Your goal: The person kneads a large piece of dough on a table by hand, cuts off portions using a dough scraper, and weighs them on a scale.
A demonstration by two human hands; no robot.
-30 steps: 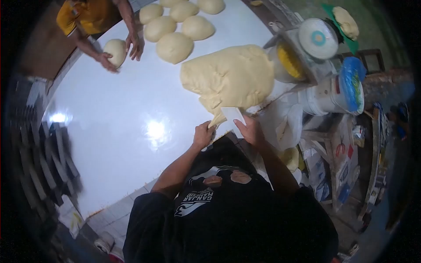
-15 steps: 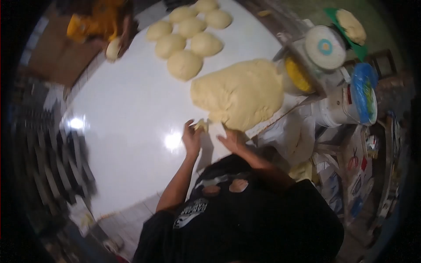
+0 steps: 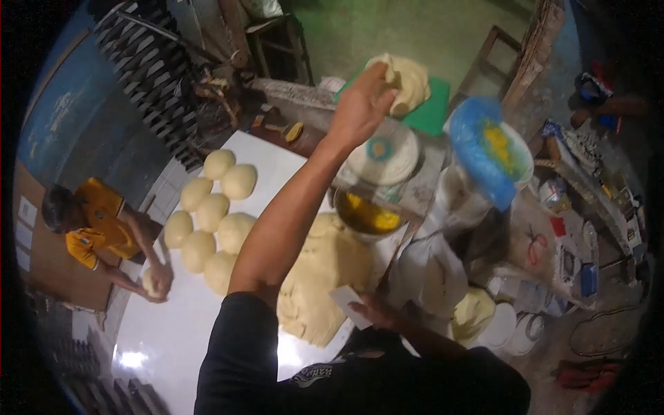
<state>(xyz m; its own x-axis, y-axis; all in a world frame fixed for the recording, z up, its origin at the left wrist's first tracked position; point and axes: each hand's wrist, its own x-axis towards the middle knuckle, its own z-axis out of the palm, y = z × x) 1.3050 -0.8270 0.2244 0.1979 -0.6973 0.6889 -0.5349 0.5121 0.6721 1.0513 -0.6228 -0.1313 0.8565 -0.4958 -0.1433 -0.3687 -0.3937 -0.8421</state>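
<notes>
My left hand (image 3: 361, 107) is stretched out over the green tray (image 3: 432, 111), its fingers closed on a piece of dough (image 3: 382, 63) at the edge of the pale dough lump (image 3: 413, 86) lying there. Just below sits the round white scale part (image 3: 384, 153) with a turquoise centre. Low in the view, my right hand (image 3: 375, 310) grips a flat white scraper (image 3: 349, 306) beside the big dough mass (image 3: 315, 283). My left forearm hides part of that mass.
Several round dough balls (image 3: 212, 212) stand on the white table (image 3: 183, 325). A person in an orange shirt (image 3: 100, 225) handles another ball at left. To the right are a bowl with yellow contents (image 3: 373, 213) and a bucket with blue plastic (image 3: 477, 142).
My left hand has gone from the table up to the green tray with the dough piece. My right hand still holds the scraper. The view has swung round, and the other person shows more fully.
</notes>
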